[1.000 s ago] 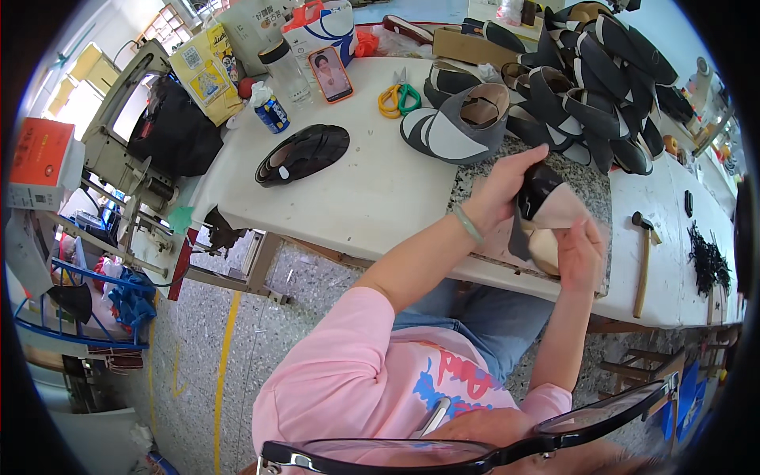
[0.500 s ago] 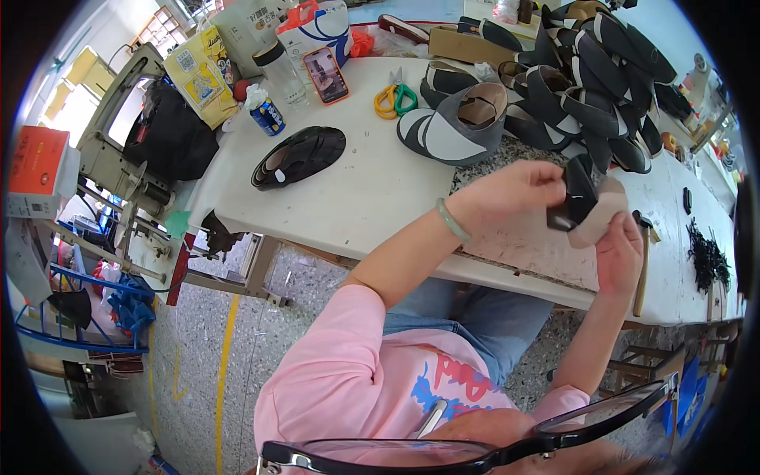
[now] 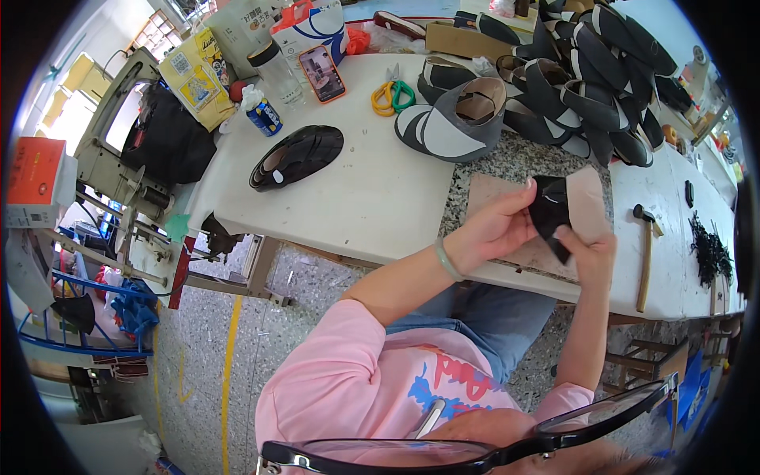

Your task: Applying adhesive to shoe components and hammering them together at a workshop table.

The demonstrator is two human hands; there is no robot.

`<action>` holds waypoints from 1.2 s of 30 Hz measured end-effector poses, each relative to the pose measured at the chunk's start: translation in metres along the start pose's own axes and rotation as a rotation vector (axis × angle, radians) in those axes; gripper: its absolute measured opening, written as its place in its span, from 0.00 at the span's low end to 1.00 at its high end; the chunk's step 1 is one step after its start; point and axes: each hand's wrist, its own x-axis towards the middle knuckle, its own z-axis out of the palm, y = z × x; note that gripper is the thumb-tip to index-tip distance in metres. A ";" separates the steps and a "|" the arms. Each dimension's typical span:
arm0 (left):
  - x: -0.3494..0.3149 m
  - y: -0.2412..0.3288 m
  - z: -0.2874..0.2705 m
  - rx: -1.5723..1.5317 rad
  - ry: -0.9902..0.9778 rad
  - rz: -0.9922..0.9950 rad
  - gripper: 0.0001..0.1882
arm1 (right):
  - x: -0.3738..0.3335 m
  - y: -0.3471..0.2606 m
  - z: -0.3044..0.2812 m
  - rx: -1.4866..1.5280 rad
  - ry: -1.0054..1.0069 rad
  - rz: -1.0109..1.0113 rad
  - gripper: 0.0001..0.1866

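Well, both hands are on one floppy black-and-beige piece (image 3: pixel 550 204), held up over a speckled stone slab (image 3: pixel 529 157) at the table's near edge. Its left part is shiny black and tapers downward to a point; its right part is pale and matte, and I cannot tell how the two are joined. The left hand (image 3: pixel 500 227), with a pale green bangle (image 3: pixel 448 260) at the wrist, comes in from 8 o'clock and has the black edge loosely between thumb and fingers, the palm partly uncurled. From 5 o'clock the right hand (image 3: pixel 592 252) pinches the lower part more tightly, its thumb pressed on the front and its fingers mostly hidden behind. A brownish board (image 3: pixel 484 190) lies on the slab beneath. Counting from the piece, a hammer (image 3: pixel 646 265) rests at 4 o'clock, with a heap of thin black strips (image 3: pixel 710 252) farther out between 3 and 4. Dark shoe uppers (image 3: pixel 595 99) are piled at 12, and a grey-and-white upper (image 3: pixel 455 131) stands between 10 and 11. Scissors (image 3: pixel 382 97) with yellow and green handles lie at 10, while a black shoe (image 3: pixel 305 157) sits between 9 and 10, well apart from the hands.
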 end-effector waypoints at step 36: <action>0.073 0.022 -0.001 2.267 -0.495 -0.329 0.12 | 0.008 0.061 -0.020 -0.769 -0.337 -0.100 0.17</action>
